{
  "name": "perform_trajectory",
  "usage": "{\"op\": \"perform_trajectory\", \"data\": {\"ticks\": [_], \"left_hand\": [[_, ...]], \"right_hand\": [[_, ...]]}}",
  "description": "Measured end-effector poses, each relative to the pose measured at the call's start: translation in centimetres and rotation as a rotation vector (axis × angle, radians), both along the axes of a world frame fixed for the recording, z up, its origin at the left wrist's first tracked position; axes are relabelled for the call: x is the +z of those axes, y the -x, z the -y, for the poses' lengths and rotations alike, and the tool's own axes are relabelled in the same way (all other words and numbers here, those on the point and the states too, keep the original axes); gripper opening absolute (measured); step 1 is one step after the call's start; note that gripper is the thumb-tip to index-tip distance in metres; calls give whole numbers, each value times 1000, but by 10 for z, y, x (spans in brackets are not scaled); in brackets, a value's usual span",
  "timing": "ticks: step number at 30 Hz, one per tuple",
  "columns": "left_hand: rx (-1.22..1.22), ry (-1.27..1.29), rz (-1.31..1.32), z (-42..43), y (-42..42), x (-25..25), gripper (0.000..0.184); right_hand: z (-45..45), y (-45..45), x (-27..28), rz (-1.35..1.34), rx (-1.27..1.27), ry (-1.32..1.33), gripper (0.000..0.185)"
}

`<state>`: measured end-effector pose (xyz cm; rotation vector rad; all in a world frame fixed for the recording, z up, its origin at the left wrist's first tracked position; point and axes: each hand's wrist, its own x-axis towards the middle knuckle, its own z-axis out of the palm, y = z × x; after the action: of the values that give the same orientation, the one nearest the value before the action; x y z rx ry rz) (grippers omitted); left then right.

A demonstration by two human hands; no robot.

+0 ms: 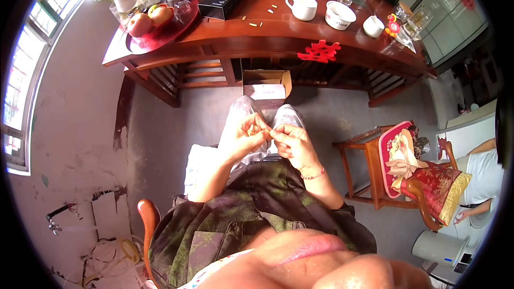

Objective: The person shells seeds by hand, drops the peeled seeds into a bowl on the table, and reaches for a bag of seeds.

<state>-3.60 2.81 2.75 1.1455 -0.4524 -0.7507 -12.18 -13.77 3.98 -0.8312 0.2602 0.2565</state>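
Note:
My left hand (247, 138) and my right hand (292, 142) meet fingertip to fingertip above my lap, both closed in a pinch. Whatever sits between the fingertips is too small to name. Something tan shows among the curled fingers of my left hand, but I cannot make out what it is. A red string bracelet (312, 174) circles my right wrist. Both forearms rest near the dark green patterned garment (235, 192) on my lap. Beyond my knees, a cardboard box (266, 91) stands open on the floor.
Ahead is a red-brown wooden table (267, 35) bearing a black box (223, 0), a fruit tray (140, 47), a white mug (303, 8), a white bowl (339, 16) and several small pale pieces. A wooden chair (375, 171) stands right, with another person (484, 168) beyond.

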Motion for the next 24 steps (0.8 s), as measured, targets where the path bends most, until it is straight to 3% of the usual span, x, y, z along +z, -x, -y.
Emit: {"op": "perform_trajectory", "data": {"ticks": [4,7,14,16,24], "left_hand": [[88,24,-20,5,2,-6,7],[172,5,-6,9,3,-7,7],[249,39,47,13,11,-3,7],[282,-55,131,16,7,-5,9],[366,-6,87,31,23,4,5]], "right_hand": [[-8,0,-1,116,-107,234,10],[-12,-3,-6,323,-234,670,9],[-21,1,4,291,-310,1011,12],[-23,-3,-8,347,-343,961,12],[-27,-2,-14,298,-414,863,15]]}}
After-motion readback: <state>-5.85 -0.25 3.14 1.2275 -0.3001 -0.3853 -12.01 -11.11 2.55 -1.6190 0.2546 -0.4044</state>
